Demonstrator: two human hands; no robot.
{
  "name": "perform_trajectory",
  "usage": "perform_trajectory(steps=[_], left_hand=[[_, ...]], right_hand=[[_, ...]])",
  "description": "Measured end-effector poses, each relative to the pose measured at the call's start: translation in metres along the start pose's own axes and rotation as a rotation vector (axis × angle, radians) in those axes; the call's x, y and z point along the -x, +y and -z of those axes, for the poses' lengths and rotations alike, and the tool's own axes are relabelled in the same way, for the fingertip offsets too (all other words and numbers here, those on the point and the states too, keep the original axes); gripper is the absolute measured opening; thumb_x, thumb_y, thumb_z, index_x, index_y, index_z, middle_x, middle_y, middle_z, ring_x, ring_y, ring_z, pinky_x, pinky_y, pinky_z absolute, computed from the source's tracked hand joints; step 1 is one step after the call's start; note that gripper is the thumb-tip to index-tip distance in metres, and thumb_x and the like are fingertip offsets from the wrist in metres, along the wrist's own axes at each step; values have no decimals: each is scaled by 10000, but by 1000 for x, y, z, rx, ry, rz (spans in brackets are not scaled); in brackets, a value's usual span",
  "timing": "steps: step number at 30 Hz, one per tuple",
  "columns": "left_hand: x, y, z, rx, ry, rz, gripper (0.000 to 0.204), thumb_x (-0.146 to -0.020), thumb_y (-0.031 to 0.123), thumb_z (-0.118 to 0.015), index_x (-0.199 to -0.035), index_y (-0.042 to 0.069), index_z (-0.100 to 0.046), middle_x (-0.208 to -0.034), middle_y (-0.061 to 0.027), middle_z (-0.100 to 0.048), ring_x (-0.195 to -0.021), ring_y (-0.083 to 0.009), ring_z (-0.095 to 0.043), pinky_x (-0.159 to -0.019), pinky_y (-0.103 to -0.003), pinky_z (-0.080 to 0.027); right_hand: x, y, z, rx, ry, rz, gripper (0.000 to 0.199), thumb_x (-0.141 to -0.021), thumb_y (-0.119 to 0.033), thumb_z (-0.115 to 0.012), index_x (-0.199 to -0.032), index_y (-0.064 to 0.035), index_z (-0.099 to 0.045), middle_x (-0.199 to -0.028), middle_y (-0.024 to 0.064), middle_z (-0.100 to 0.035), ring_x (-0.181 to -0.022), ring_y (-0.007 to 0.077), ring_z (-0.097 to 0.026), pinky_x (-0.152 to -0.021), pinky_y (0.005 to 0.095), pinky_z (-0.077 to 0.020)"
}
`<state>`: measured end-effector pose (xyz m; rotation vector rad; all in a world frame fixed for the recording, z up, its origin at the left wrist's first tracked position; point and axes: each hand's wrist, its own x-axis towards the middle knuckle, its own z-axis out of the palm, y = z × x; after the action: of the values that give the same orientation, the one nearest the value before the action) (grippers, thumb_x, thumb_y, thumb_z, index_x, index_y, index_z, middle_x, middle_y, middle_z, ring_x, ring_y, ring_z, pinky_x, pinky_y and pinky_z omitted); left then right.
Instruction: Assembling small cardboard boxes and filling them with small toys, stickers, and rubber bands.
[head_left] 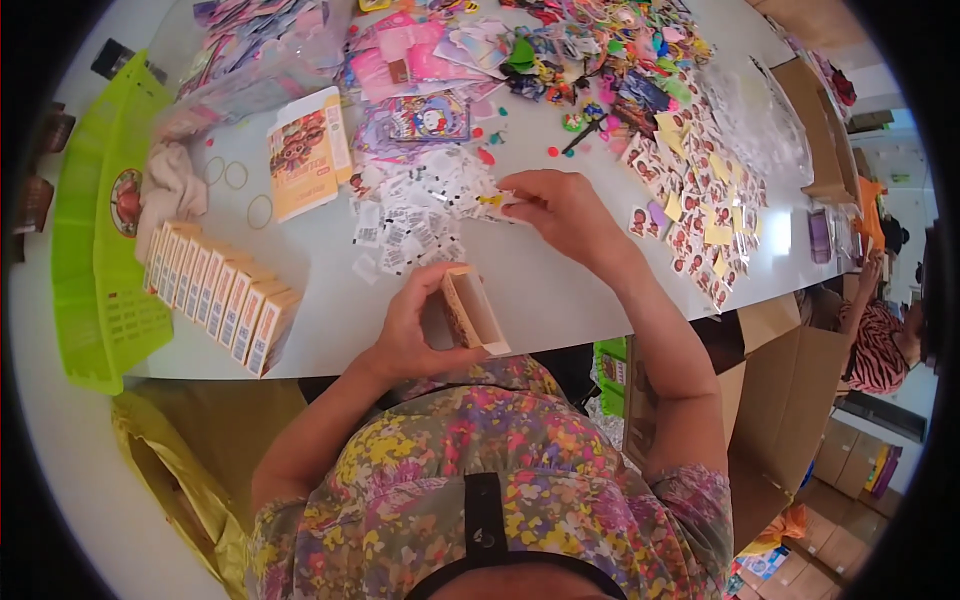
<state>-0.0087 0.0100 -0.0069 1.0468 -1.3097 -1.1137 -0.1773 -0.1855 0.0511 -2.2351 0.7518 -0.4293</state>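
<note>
Nearest, the left hand [405, 325] is wrapped around a small open carton [472, 312], fingers closed on its side, tilting the open mouth up and to the right, which seems to keep it ready to receive pieces. Just beyond, the right hand [560, 208] pinches a small paper slip [497, 200] between thumb and fingertips at the edge of a loose pile of slips [420, 215]. At the left, a row of closed cartons [220, 295] stands packed together; sticker sheets [700, 200] spread far right.

green basket [90, 260], row of closed boxes [215, 300], rubber bands [240, 190].
</note>
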Motion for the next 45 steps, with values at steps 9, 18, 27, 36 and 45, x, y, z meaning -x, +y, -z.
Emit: perform_trajectory(steps=[9,18,27,36,45], left_hand=[[-3,6,-2,66,59,5,861,-649,93,-855,-1334,53,-336,-1217,-128,-537,-1163,-226,-526,-1010,-385,-416],[-8,2,-5,106,188,-121,838,-667,131,-867,-1348,16,-392,-1196,-80,-544,-1076,-151,-566,-909,-307,-481],[-11,7,-2,-76,243,-157,802,-646,116,-857,-1336,56,-454,-1164,-99,-527,-1050,-208,-561,-863,-313,-485],[-13,4,-4,-120,271,-182,796,-650,120,-859,-1333,38,-458,-1148,-113,-537,-1042,-219,-564,-868,-321,-482],[-8,1,-3,-59,249,-88,865,-648,46,-853,-1371,36,-378,-1255,-83,-495,-1155,-184,-526,-981,-337,-450]], right_hand=[[-51,-29,-36,5,-12,-47,365,-762,-108,-746,-1109,-31,-665,-717,122,-652,-659,249,-629,-625,360,-490],[-58,-13,-43,364,220,245,67,-753,-90,-721,-756,-41,-676,-762,73,-618,-709,243,-609,-634,362,-482],[-55,-8,-35,-167,65,-69,135,-770,-97,-734,-882,-38,-687,-802,83,-660,-685,185,-594,-648,312,-472],[-67,-6,-47,400,76,122,111,-785,-119,-711,-865,-45,-685,-827,108,-676,-702,251,-620,-658,351,-479],[-46,4,-21,-353,23,-185,100,-848,-142,-699,-858,-46,-671,-767,-1,-665,-660,53,-537,-559,238,-403]])
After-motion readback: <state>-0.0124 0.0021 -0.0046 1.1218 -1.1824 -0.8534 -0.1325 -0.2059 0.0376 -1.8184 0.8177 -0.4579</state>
